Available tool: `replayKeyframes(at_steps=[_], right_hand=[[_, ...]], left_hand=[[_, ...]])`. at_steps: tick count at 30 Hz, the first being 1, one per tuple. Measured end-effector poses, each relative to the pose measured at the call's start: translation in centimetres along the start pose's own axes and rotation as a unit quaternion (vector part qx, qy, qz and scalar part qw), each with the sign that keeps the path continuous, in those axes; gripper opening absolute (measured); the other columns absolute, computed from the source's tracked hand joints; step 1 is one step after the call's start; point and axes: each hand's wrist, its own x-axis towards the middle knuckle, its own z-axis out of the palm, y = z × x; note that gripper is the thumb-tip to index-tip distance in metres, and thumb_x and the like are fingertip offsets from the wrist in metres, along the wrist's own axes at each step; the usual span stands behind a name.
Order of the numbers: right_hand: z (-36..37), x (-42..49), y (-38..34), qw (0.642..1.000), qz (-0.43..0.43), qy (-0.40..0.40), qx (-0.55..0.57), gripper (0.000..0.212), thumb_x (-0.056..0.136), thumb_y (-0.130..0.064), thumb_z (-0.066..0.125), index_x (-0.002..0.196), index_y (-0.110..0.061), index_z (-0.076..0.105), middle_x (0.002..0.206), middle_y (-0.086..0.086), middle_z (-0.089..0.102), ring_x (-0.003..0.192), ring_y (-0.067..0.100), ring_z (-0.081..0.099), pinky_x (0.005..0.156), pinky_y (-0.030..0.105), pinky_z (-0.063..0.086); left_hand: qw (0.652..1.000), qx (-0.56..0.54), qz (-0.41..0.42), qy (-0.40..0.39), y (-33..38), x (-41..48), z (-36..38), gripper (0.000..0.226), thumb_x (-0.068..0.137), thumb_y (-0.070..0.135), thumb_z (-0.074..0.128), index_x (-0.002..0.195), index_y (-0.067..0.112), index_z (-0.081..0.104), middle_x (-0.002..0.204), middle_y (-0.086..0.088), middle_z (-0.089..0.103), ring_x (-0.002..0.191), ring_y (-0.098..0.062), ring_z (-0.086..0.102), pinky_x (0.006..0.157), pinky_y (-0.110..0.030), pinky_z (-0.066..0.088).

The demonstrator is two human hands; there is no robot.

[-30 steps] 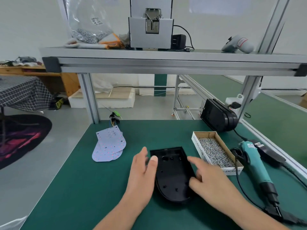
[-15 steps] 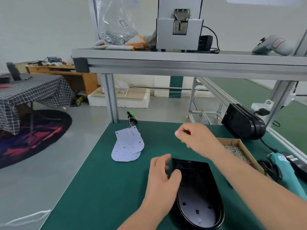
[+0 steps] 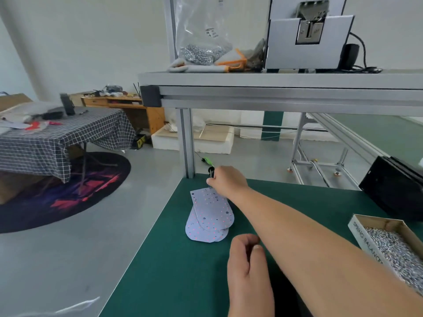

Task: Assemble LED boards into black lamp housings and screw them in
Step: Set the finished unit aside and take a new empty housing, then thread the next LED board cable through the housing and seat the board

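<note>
LED boards point(image 3: 210, 216): pale stack, fanned, flat on the green bench mat point(image 3: 171, 271) near its far left corner. Wire bundle point(image 3: 211, 171) at the stack's far end, pinched by the right hand point(image 3: 225, 181). Left hand point(image 3: 249, 266): fingers curled, near edge of mat; whether it held anything could not be told. Black lamp housing point(image 3: 286, 300): beside it, mostly hidden under the right forearm. Cardboard box of screws point(image 3: 389, 243): right side.

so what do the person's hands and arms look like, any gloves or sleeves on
Both are bare. The left hand and right hand wear no gloves, and no ring shows on the fingers in view. The right forearm has no sleeve, watch or band up to the frame edge; the left wrist is bare too.
</note>
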Motion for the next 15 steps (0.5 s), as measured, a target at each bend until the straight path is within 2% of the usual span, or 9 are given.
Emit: replayKeyframes(at_steps=[2, 6, 10, 12, 15], right_hand=[[0.8, 0.4, 0.3, 1.0, 0.007, 0.003, -0.017, 0.037, 0.094, -0.022, 0.06, 0.065, -0.016, 0.037, 0.063, 0.002, 0.044, 0.057, 0.022, 0.04, 0.052, 0.03, 0.026], [1.3, 0.8, 1.0, 1.0, 0.014, 0.002, -0.019, 0.031, 0.094, -0.022, 0.058, 0.068, -0.015, 0.042, 0.065, 0.002, 0.049, 0.064, 0.027, 0.049, 0.052, 0.029, 0.029], [1.4, 0.8, 0.4, 0.999, -0.015, 0.037, -0.024, 0.053, 0.095, -0.05, 0.063, 0.062, -0.017, 0.037, 0.056, -0.003, 0.042, 0.051, 0.02, 0.041, 0.051, 0.03, 0.025], [1.5, 0.9, 0.0, 0.996, -0.035, 0.035, -0.074, 0.046, 0.094, -0.042, 0.063, 0.065, -0.017, 0.038, 0.059, -0.003, 0.043, 0.055, 0.021, 0.045, 0.051, 0.029, 0.025], [1.5, 1.2, -0.1, 0.996, -0.024, 0.014, -0.083, 0.028, 0.088, -0.018, 0.059, 0.068, -0.017, 0.039, 0.064, 0.0, 0.045, 0.059, 0.022, 0.045, 0.051, 0.029, 0.025]], left_hand=[[1.0, 0.003, 0.008, -0.003, -0.1, 0.2, 0.0, 0.037, 0.099, 0.005, 0.056, 0.082, 0.036, 0.068, 0.067, 0.006, 0.059, 0.064, -0.014, 0.049, 0.067, -0.033, 0.043], [1.0, 0.009, 0.01, -0.003, -0.1, 0.1, -0.1, 0.041, 0.1, 0.008, 0.057, 0.079, 0.043, 0.067, 0.066, 0.008, 0.058, 0.064, -0.013, 0.051, 0.067, -0.032, 0.045], [1.0, -0.002, 0.002, 0.003, 0.2, 0.2, -0.1, 0.044, 0.1, 0.008, 0.056, 0.078, 0.045, 0.067, 0.065, 0.009, 0.059, 0.062, -0.011, 0.049, 0.065, -0.03, 0.044], [1.0, -0.01, -0.006, 0.007, 0.3, 0.3, -0.1, 0.045, 0.099, 0.007, 0.057, 0.078, 0.045, 0.067, 0.067, 0.009, 0.063, 0.061, -0.011, 0.049, 0.065, -0.03, 0.044], [1.0, -0.011, -0.012, 0.011, 0.2, 0.4, -0.1, 0.044, 0.099, 0.007, 0.057, 0.079, 0.044, 0.068, 0.069, 0.008, 0.064, 0.063, -0.013, 0.05, 0.067, -0.031, 0.044]])
